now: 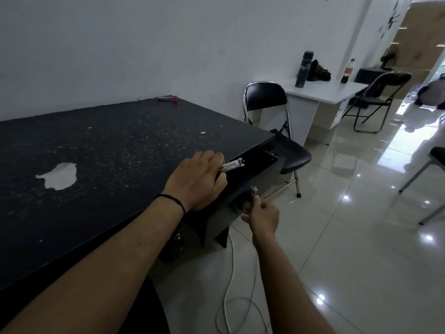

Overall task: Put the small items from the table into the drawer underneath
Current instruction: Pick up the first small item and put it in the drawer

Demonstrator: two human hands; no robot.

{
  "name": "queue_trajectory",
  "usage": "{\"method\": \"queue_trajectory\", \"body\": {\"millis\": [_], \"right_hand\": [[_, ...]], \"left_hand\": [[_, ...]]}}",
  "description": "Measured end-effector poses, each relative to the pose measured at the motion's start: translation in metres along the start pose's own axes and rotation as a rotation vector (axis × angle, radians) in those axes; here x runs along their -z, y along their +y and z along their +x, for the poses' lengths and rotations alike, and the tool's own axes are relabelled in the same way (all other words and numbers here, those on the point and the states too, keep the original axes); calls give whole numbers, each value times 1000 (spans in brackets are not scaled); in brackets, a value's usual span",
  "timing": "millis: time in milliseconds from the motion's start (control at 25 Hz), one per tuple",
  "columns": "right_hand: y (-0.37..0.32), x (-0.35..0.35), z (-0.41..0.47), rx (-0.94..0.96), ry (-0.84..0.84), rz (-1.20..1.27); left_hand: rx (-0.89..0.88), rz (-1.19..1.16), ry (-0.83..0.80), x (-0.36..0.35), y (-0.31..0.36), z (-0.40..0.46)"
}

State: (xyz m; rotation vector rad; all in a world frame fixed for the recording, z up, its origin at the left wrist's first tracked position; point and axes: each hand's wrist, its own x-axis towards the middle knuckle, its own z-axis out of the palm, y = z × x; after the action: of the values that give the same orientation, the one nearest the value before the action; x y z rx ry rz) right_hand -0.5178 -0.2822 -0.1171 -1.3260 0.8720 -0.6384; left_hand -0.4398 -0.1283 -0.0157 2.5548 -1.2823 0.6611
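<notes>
White cable [228, 280] loops across the tiled floor nearest the camera, just below the right forearm, and a foot could snag it while the person leans in. Beyond it the right hand [261, 214] pinches the small metal knob [253, 189] on the front of the drawer [255, 162], which stands pulled out under the table edge; that grip is light, so I judge the drawer could slide if the fingers slip. Above, the left hand [198, 180] is curled closed on one end of a nail clipper [233, 165], whose free end juts over the open drawer. Released too early, it may strike the black table [108, 145] lip and fall to the floor. Far back by the wall, a red-tipped item [166, 98] lies uncollected.
</notes>
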Motion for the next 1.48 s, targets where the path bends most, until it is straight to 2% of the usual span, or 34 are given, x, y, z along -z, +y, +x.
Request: {"method": "queue_trajectory", "body": {"millis": [80,200,400,720,800,840,920,960,1080,1200,1360,1440,1480], "right_hand": [[15,17,1,-34,36,19],[29,33,3,-89,-1,20],[23,33,0,-118,-30,31],[10,27,4,-135,-49,5],[8,27,2,-142,-47,-1],[6,26,1,-138,-45,-3],[0,21,0,-106,-51,-16],[-4,18,0,-78,-57,-25],[-16,0,-5,-23,-96,-45],[-22,-20,-7,-73,-66,-77],[-18,-29,-11,-131,-78,-162],[-24,-25,-20,-98,-74,-244],[-31,-23,-24,-43,-16,-310]], "left_hand": [[-72,62,-26,0,1,-2],[-225,277,-80,-6,0,-3],[-344,635,-353,-14,3,5],[-383,597,-466,-5,5,10],[-308,398,-409,-3,6,8],[-231,206,-348,1,6,7],[5,-164,-205,12,-3,9],[112,-259,-158,17,-12,10],[298,-242,-167,20,-45,5],[416,-184,-193,14,-57,-9],[514,-120,-181,15,-54,-12],[540,-117,-176,18,-54,-15],[542,-120,-176,18,-54,-16]]}}
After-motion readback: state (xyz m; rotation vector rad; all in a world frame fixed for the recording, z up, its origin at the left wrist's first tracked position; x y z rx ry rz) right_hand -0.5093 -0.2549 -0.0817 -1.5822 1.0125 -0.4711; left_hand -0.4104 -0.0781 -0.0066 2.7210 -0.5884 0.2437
